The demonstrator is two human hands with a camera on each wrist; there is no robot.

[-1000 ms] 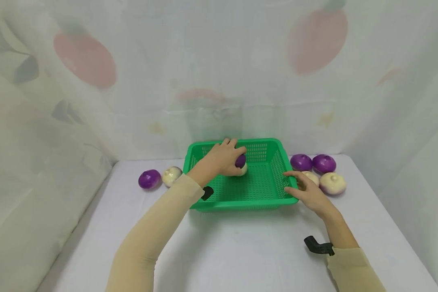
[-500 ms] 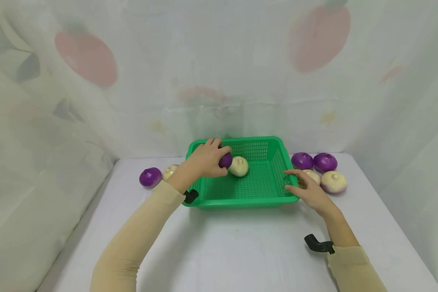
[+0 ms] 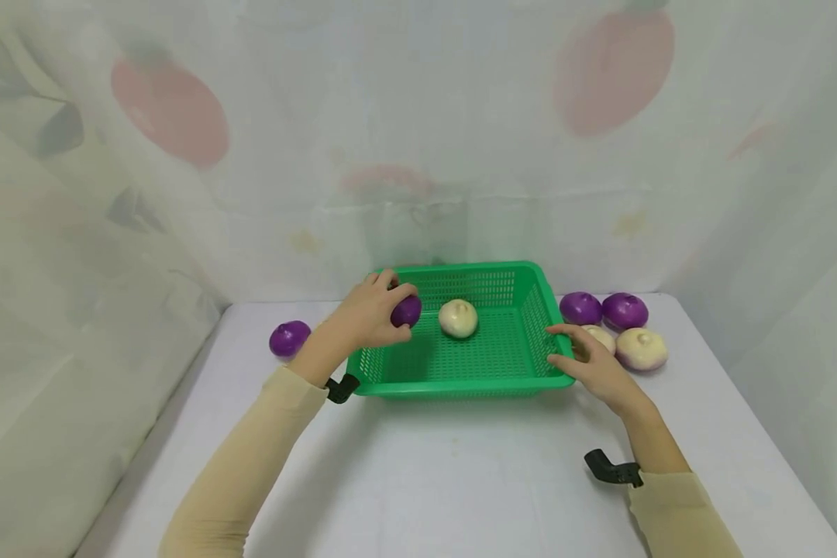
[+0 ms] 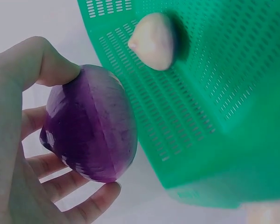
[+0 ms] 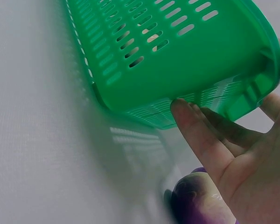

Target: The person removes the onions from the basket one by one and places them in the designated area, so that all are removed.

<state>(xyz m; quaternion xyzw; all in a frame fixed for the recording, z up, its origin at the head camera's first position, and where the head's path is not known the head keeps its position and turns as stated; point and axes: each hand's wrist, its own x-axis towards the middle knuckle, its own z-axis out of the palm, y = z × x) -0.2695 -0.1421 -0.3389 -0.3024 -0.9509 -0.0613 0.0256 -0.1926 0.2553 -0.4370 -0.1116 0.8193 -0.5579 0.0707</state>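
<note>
My left hand (image 3: 366, 314) holds a purple turnip (image 3: 408, 311) between thumb and fingers, over the left part of the green basket (image 3: 460, 385). In the left wrist view this turnip (image 4: 91, 126) sits beside the basket wall, its purple side showing. One cream turnip (image 3: 458, 318) lies in the basket with its tip up, apart from my hand. My right hand (image 3: 596, 372) grips the basket's right rim; in the right wrist view its fingers (image 5: 198, 135) touch the outer wall. Another purple turnip (image 3: 289, 339) lies on the table, left of the left hand.
Right of the basket two purple turnips (image 3: 625, 311) and two cream ones (image 3: 642, 349) sit close together, one partly behind my right hand. The white table (image 3: 453, 480) reaches back to a hanging printed curtain (image 3: 418, 116). Black wrist mounts (image 3: 610, 469) stick out from both wrists.
My left hand has moved left with the purple turnip, away from the cream turnip in the basket, and now covers the cream one on the table. The right hand stays at the rim.
</note>
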